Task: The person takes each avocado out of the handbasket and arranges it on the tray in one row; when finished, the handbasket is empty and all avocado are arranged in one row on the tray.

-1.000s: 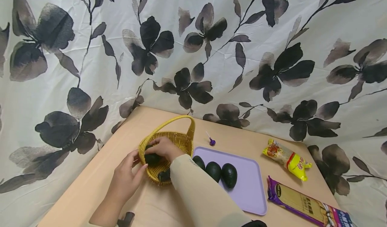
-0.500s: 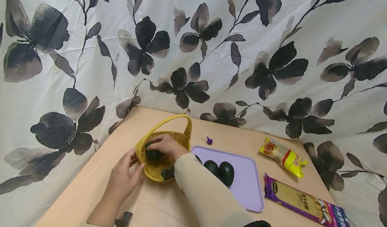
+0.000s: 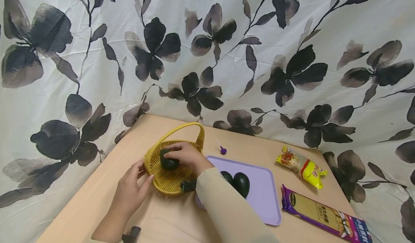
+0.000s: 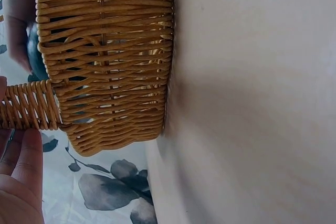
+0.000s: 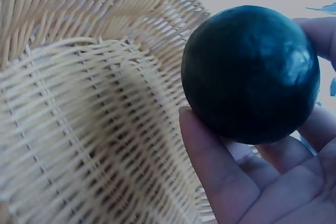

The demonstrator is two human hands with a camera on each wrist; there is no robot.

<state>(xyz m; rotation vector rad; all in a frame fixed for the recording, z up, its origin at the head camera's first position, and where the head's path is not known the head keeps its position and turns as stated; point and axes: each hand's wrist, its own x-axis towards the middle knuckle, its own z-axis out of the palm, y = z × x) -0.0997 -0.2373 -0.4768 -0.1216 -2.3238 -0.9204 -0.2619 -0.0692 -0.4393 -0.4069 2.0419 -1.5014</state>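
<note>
A yellow woven basket (image 3: 168, 187) with a tall arched handle stands on the table. My right hand (image 3: 188, 156) reaches into it and grips a dark green avocado (image 3: 168, 160) above the woven bottom. In the right wrist view, fingers and thumb curl round the avocado (image 5: 251, 74). My left hand (image 3: 131, 187) holds the basket at its left side; the left wrist view has thumb and fingers on either side of the handle's base (image 4: 29, 106). More avocados (image 3: 241, 184) lie on a lilac tray (image 3: 264, 199), partly hidden by my right sleeve.
A purple lollipop (image 3: 223, 150) lies behind the tray. To the right are a yellow snack bag (image 3: 301, 167) and a long purple-edged pack of noodles (image 3: 324, 214). A floral curtain (image 3: 207, 55) hangs behind the table (image 3: 162, 221).
My right hand has lifted the avocado and moved it right, away from the basket's left wall. The left hand stays on the basket. My sleeve now covers more of the tray's avocados.
</note>
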